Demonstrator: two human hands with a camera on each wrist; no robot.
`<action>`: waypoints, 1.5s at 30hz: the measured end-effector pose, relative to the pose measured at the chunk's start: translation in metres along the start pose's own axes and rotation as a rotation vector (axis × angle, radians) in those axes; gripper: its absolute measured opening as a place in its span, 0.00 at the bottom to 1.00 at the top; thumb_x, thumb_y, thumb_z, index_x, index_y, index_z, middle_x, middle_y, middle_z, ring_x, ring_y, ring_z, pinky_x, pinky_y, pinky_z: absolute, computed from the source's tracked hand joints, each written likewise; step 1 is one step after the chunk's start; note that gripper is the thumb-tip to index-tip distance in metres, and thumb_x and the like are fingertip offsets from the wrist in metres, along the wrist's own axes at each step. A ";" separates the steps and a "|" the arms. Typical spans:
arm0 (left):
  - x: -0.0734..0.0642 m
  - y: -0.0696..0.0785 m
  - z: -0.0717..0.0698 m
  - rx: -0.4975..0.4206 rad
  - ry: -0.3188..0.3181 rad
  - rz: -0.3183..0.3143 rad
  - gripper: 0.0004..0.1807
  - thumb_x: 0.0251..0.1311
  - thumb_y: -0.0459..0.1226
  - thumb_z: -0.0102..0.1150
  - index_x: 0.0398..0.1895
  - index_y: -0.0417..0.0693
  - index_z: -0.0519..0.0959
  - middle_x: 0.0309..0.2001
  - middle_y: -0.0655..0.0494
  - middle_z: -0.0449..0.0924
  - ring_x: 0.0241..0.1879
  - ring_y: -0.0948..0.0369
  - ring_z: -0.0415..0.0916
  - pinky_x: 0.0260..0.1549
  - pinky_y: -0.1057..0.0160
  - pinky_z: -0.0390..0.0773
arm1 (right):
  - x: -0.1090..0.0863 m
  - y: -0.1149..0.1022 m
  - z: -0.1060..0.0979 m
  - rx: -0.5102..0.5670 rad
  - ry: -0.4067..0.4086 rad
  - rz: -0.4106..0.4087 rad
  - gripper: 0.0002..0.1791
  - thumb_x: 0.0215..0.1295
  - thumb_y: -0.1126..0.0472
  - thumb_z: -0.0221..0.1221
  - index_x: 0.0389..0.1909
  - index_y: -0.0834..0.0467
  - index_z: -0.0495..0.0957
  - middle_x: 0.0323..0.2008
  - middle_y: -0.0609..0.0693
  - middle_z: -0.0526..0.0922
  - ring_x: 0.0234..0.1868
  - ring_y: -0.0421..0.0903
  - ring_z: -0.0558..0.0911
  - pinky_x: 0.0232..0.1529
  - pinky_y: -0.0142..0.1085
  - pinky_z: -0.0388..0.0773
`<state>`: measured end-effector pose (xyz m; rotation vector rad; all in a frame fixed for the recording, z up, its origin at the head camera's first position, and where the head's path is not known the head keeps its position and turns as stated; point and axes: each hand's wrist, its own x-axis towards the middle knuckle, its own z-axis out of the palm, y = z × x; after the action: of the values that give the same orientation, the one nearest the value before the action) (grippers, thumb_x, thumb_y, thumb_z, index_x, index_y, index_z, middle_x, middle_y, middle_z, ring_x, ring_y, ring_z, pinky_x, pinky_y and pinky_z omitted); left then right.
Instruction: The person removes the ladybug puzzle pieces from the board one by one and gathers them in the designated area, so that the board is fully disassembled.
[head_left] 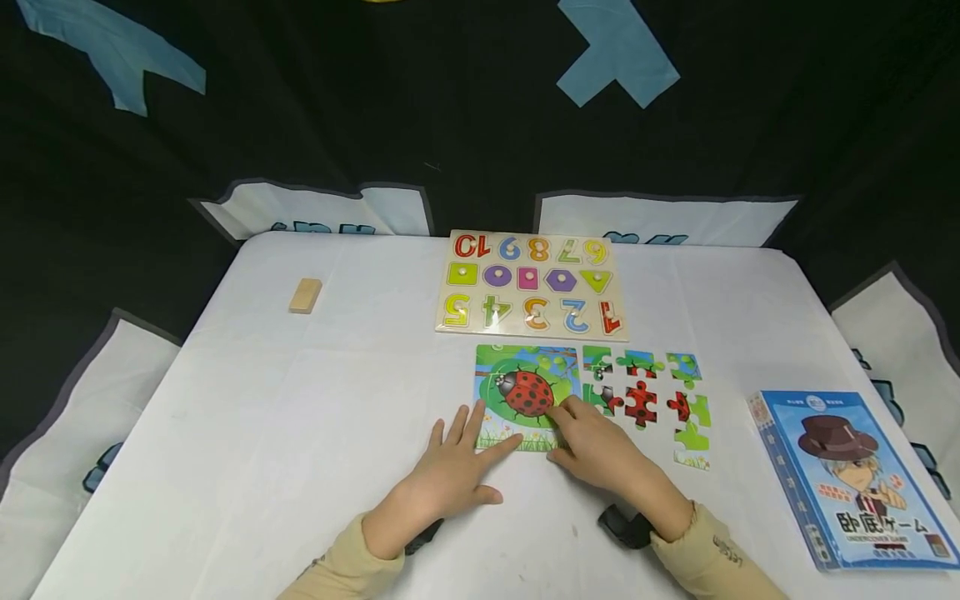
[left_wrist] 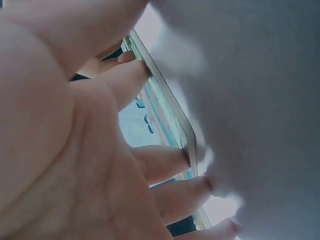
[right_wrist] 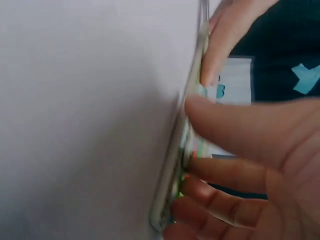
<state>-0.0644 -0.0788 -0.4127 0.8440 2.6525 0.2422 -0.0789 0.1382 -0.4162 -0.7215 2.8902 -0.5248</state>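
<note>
A square ladybug puzzle board (head_left: 526, 393) lies flat on the white table between both hands. My left hand (head_left: 450, 482) rests at its lower left corner with fingers spread and fairly straight; in the left wrist view fingertips (left_wrist: 182, 159) touch the board's edge. My right hand (head_left: 603, 446) is at the lower right corner, fingers bent over the board and thumb (right_wrist: 212, 114) against its near edge, gripping that corner. Right of the board lie loose puzzle pieces, among them a red centre piece (head_left: 641, 404) and a green corner piece (head_left: 692, 442). The right hand hides part of that area.
Behind the puzzle lies a wooden number and shape board (head_left: 504, 289). A blue game box (head_left: 862, 483) stands at the right, and a small wooden block (head_left: 305, 296) sits far left. Dark cloth (head_left: 375, 108) hangs beyond the table's back edge.
</note>
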 end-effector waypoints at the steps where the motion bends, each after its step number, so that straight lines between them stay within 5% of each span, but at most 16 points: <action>1: 0.000 0.000 0.000 0.001 -0.001 -0.001 0.38 0.51 0.56 0.56 0.67 0.65 0.58 0.68 0.33 0.39 0.65 0.38 0.41 0.55 0.37 0.51 | 0.001 -0.001 0.002 0.002 0.009 0.017 0.26 0.48 0.60 0.68 0.48 0.66 0.74 0.39 0.53 0.73 0.32 0.43 0.70 0.30 0.37 0.70; 10: 0.002 -0.001 0.002 0.032 0.008 0.007 0.39 0.51 0.57 0.56 0.68 0.63 0.58 0.68 0.34 0.39 0.65 0.38 0.42 0.54 0.37 0.52 | 0.003 0.000 0.004 0.122 0.031 0.108 0.19 0.46 0.62 0.69 0.39 0.62 0.73 0.31 0.48 0.70 0.29 0.42 0.67 0.29 0.36 0.68; 17: 0.001 -0.001 0.002 0.038 -0.001 0.006 0.39 0.51 0.57 0.55 0.68 0.62 0.57 0.68 0.34 0.38 0.65 0.39 0.41 0.55 0.37 0.51 | 0.004 0.009 0.002 0.277 0.039 0.192 0.09 0.52 0.65 0.64 0.32 0.59 0.75 0.24 0.44 0.71 0.23 0.40 0.67 0.25 0.34 0.66; 25: 0.000 0.000 -0.001 0.013 -0.015 0.015 0.39 0.53 0.56 0.54 0.68 0.62 0.56 0.68 0.33 0.37 0.65 0.39 0.40 0.55 0.38 0.50 | -0.001 0.017 -0.001 0.328 0.050 0.241 0.03 0.58 0.65 0.59 0.29 0.59 0.74 0.19 0.43 0.70 0.19 0.39 0.66 0.21 0.32 0.64; 36: -0.001 -0.001 -0.001 -0.004 -0.024 0.009 0.38 0.53 0.56 0.54 0.68 0.62 0.56 0.68 0.33 0.36 0.65 0.38 0.38 0.56 0.38 0.48 | -0.051 0.064 -0.032 0.456 0.029 0.280 0.04 0.62 0.67 0.53 0.28 0.61 0.72 0.18 0.45 0.67 0.20 0.40 0.65 0.22 0.31 0.63; 45: -0.001 -0.005 0.003 -0.012 -0.013 0.021 0.39 0.54 0.56 0.53 0.69 0.62 0.55 0.68 0.35 0.34 0.66 0.40 0.35 0.56 0.37 0.46 | -0.081 0.089 -0.042 0.344 -0.026 0.407 0.03 0.60 0.66 0.55 0.28 0.61 0.74 0.18 0.46 0.67 0.22 0.43 0.66 0.22 0.34 0.63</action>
<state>-0.0651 -0.0827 -0.4167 0.8663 2.6284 0.2570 -0.0546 0.2628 -0.4067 -0.0868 2.7038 -0.9061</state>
